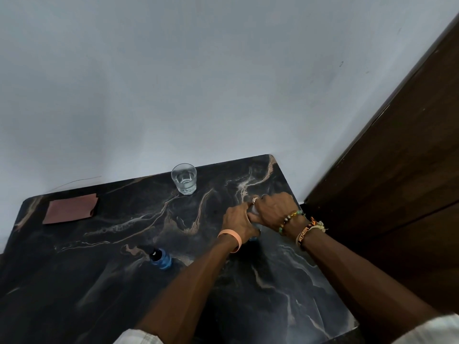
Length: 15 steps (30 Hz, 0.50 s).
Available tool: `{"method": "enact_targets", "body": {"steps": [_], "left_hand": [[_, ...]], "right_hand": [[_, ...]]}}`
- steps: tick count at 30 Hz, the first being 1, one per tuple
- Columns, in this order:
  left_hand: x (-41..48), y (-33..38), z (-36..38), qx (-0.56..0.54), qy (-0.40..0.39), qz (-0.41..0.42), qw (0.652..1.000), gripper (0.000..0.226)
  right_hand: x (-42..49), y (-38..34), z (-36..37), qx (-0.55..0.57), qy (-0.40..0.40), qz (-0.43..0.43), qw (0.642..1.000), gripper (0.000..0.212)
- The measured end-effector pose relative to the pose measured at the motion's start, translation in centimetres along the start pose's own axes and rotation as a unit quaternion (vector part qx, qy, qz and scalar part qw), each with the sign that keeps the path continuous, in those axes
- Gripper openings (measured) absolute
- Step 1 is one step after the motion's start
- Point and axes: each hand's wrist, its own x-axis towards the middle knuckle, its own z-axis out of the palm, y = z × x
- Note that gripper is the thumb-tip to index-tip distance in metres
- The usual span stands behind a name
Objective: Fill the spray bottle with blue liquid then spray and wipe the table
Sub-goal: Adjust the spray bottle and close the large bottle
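Note:
Both hands meet over a small spray bottle (253,237) standing on the dark marble table (124,281) toward its right side. Only a pale sliver between the hands and a bluish base below them show. My left hand (237,222), with a peach wristband, grips the bottle's body from the left. My right hand (273,209), wearing rings and bead bracelets, curls over the bottle's top. A small blue bottle (161,260) with a black cap stands alone near the table's middle, to the left of my left forearm.
A glass (184,178) partly filled with clear water stands at the table's far edge. A folded brown cloth (70,208) lies at the far left corner. A pale wall runs behind the table, and a dark wooden door (397,170) stands on the right.

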Motion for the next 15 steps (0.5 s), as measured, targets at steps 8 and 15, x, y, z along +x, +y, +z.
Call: {"method": "enact_targets", "body": {"steps": [8,15], "left_hand": [[0.0,-0.3,-0.3,0.006,0.010,0.005,1.000,0.064],[-0.2,0.0,-0.3,0.002,0.013,0.025,1.000,0.081]], "right_hand": [[0.4,-0.7,-0.1,0.026,-0.019,0.031,0.999,0.052],[-0.3,-1.2,1.4,0.130,0.001,0.129,0.983,0.053]]}}
